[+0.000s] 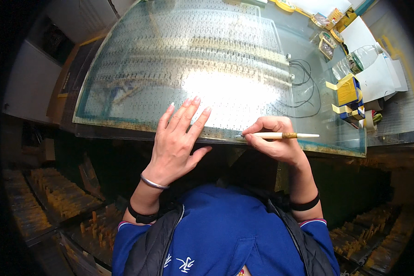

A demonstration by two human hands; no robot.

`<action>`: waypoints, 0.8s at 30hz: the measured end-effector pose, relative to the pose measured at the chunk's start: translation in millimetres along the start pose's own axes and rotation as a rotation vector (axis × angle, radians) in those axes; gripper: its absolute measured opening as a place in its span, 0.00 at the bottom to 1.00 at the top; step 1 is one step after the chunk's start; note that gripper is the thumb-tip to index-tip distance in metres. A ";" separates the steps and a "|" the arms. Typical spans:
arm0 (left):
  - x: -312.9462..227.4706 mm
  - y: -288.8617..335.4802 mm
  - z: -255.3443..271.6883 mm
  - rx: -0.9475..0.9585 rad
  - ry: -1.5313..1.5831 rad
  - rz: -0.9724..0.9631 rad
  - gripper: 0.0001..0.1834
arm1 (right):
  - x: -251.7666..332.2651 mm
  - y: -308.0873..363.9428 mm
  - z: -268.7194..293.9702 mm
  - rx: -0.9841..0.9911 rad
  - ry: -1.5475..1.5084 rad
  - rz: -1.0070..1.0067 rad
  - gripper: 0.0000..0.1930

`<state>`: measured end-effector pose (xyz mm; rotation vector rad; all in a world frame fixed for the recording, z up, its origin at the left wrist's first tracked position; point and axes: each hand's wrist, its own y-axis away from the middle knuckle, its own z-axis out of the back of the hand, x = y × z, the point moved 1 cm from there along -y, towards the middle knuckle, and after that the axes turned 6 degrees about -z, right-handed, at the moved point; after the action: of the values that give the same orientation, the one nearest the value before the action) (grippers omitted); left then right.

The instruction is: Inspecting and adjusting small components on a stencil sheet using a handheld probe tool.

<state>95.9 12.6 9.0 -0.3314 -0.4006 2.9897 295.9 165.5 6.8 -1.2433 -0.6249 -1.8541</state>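
Observation:
A large translucent sheet (142,108) with rows of small dark marks lies on the glass tabletop (326,133), and a bright glare covers its middle. My left hand (175,140) rests palm down at the sheet's near edge, fingers spread and thumb out to the side, holding nothing. To its right, my right hand (278,146) pinches a slim, pen-like tool (308,135) with a pale handle and a brown band. The tool lies almost level, its thin tip pointing left over the near edge of the sheet. Whether the tip touches the sheet I cannot tell.
Dark cables (308,85) loop beside the sheet's right edge. Farther right are a yellow and blue tape dispenser (349,92), a clear plastic bottle (356,60), white papers (377,76) and tape rolls (327,39). Racks of small yellowish pieces (62,188) stand below, left and right.

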 end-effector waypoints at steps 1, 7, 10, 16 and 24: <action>0.2 0.2 -0.4 -0.002 0.001 -0.001 0.48 | 0.7 0.1 0.4 -0.026 -0.070 -0.088 0.07; 0.1 -1.0 -0.1 0.000 -0.005 -0.007 0.48 | -1.9 -3.0 -11.6 -0.295 -0.127 -0.120 0.07; 0.2 -0.7 0.2 0.002 -0.006 -0.006 0.48 | 5.1 1.6 -4.3 -0.036 -0.031 -0.093 0.06; 1.0 0.2 0.7 -0.001 0.000 -0.013 0.48 | 12.8 6.5 13.2 -0.174 -0.431 -0.146 0.13; 0.5 -5.6 -1.8 0.005 -0.001 -0.018 0.47 | 21.5 16.2 -25.7 0.150 0.183 0.413 0.14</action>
<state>96.2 18.5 8.7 -0.3244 -0.3939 2.9730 291.7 129.6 15.9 -1.0023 -0.3657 -1.5236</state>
